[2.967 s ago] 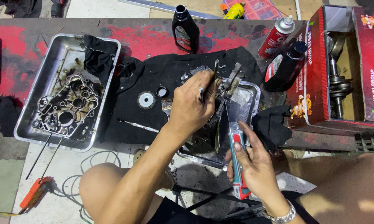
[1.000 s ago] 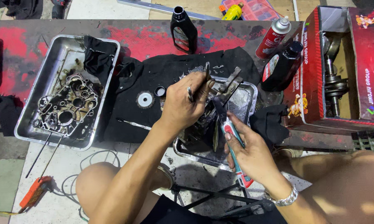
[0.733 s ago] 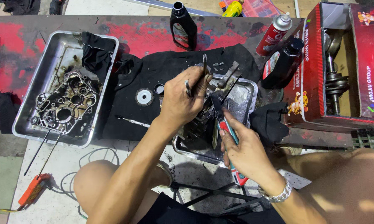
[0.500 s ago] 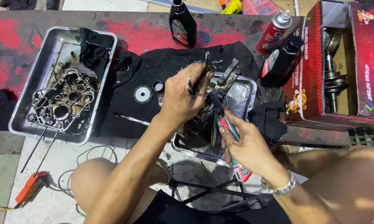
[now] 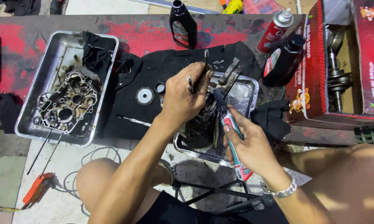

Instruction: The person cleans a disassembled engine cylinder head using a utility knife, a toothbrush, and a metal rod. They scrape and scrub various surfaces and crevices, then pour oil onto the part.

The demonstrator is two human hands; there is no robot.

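Note:
My left hand (image 5: 183, 99) grips a dirty engine part with long metal studs (image 5: 205, 62) sticking up, holding it over a steel tray (image 5: 249, 93). My right hand (image 5: 247, 143) is closed around a teal and red utility knife (image 5: 232, 137). Its blade tip points up and rests against the part just right of my left hand. Most of the part is hidden under my left hand.
A second steel tray (image 5: 52, 62) at left holds an engine case half (image 5: 66, 105) and a black rag. A black cloth (image 5: 153, 70) carries a washer (image 5: 144, 96) and small ring. Black bottles (image 5: 182, 25), a spray can (image 5: 276, 31) and a red box (image 5: 319, 70) with a crankshaft stand behind.
My right hand has brought the knife up and leftward from beside the tray until its blade meets the part. My left hand stays on the part, shifted slightly.

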